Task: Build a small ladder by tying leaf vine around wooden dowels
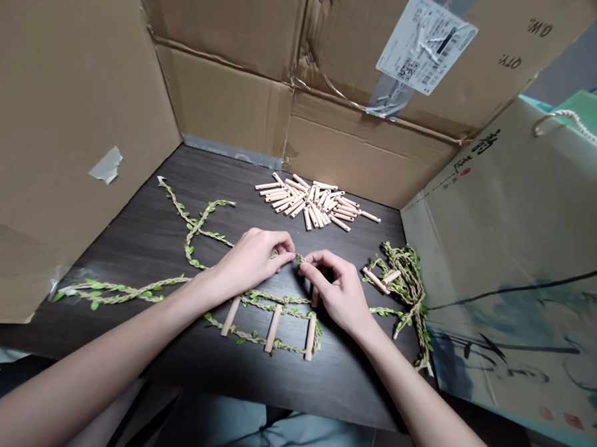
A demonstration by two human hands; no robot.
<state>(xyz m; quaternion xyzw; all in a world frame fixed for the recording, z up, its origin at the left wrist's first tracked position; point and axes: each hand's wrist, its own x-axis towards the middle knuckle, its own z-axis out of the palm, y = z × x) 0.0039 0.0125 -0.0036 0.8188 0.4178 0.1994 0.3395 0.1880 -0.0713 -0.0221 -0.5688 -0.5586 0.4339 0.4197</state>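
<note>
My left hand (264,258) is closed in a pinch on a braided leaf rope (299,257), over the middle of the dark table. Close by on the right, my right hand (332,285) pinches the same rope, its thumb and forefinger pressed together. A wooden rung shows partly under the right palm; whether the hand touches it I cannot tell. Below both hands lies a small rope ladder (273,329) with several pale wooden rungs tied between leafy ropes. More of the leaf rope (190,244) curves across the table to the left.
A pile of drilled wooden sticks (314,201) lies near the back cardboard wall (235,100). On the right, a bundle of leaf rope (408,282) with two sticks rests beside a printed paper bag (515,281). Another cardboard panel (63,124) stands on the left.
</note>
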